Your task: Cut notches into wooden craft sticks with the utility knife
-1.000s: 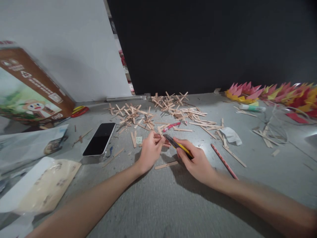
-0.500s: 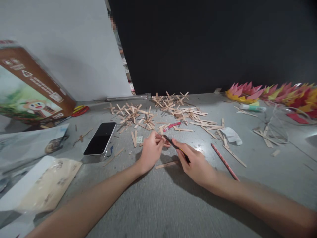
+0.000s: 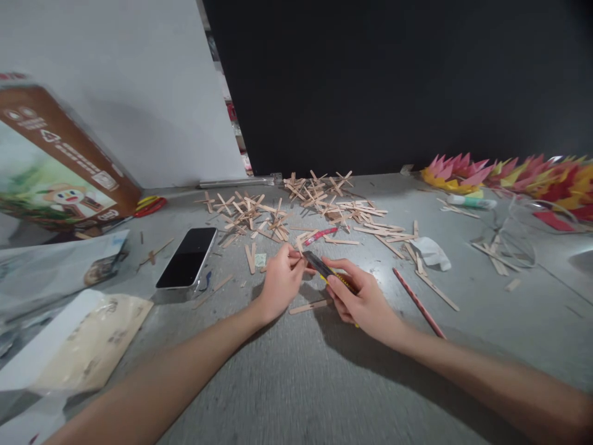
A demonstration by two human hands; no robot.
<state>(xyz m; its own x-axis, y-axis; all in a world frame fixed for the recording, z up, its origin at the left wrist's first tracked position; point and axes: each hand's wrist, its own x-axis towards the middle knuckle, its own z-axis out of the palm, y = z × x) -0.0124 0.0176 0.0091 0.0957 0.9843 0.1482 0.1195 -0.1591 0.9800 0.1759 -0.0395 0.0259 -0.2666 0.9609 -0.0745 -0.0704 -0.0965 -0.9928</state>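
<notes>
My left hand (image 3: 283,278) pinches a small wooden craft stick (image 3: 300,245) upright between thumb and fingers. My right hand (image 3: 365,300) is wrapped round a black and yellow utility knife (image 3: 331,272). The knife's blade end points left and meets the stick at my left fingertips; whether it cuts into the wood I cannot tell. Just below the hands, a loose craft stick (image 3: 308,307) lies flat on the grey table. Behind them rests a red pen-like item (image 3: 320,235), close to a heap of craft sticks (image 3: 248,213), several crossed together.
To the left are a phone (image 3: 187,258), a plastic packet (image 3: 99,340), a carton (image 3: 60,161) and red-yellow scissors (image 3: 150,206). On the right lie a red patterned pencil (image 3: 418,303), crumpled tissue (image 3: 432,253), a glue stick (image 3: 471,202) and pink-yellow paper petals (image 3: 458,173).
My right hand has turned the utility knife, so its broad side and yellow edge now show more. My left hand stays nearly still with the craft stick.
</notes>
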